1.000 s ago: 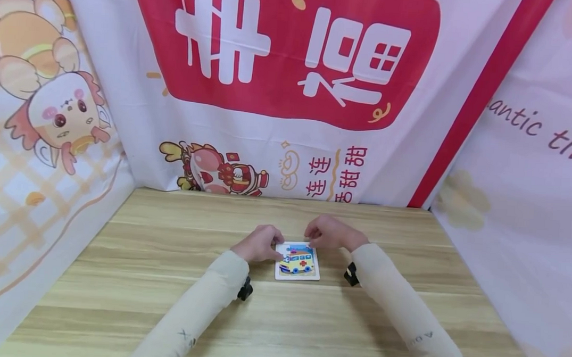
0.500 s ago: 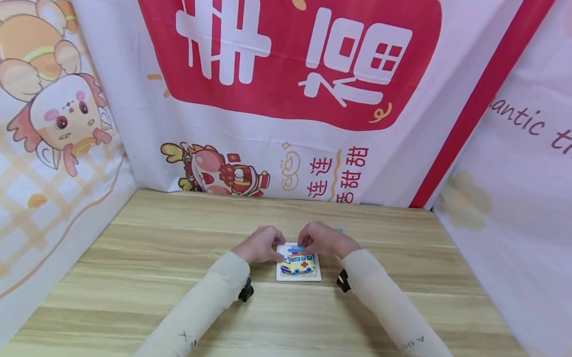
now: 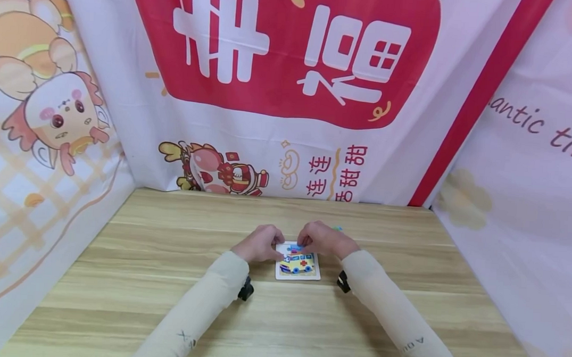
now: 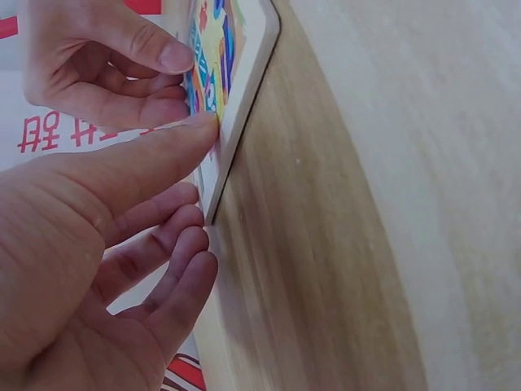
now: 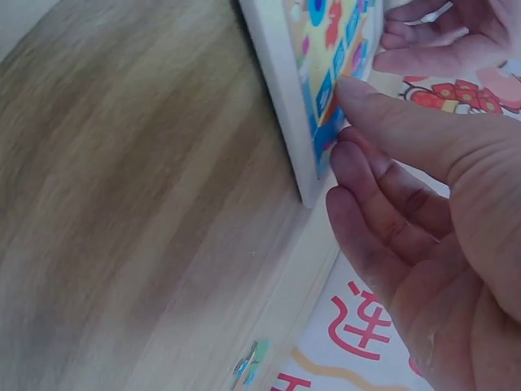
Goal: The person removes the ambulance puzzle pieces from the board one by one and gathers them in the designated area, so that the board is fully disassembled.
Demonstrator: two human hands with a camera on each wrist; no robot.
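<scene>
Square white-rimmed ambulance picture board [image 3: 301, 265], yellow and blue, flat on wooden table [image 3: 299, 323].

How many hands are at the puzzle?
2: the left hand at the left side of the puzzle, the right hand at its far right part.

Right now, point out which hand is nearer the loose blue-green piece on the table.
The right hand: the piece lies just beyond it in the head view. The left hand is farther off, at the puzzle's left side.
</scene>
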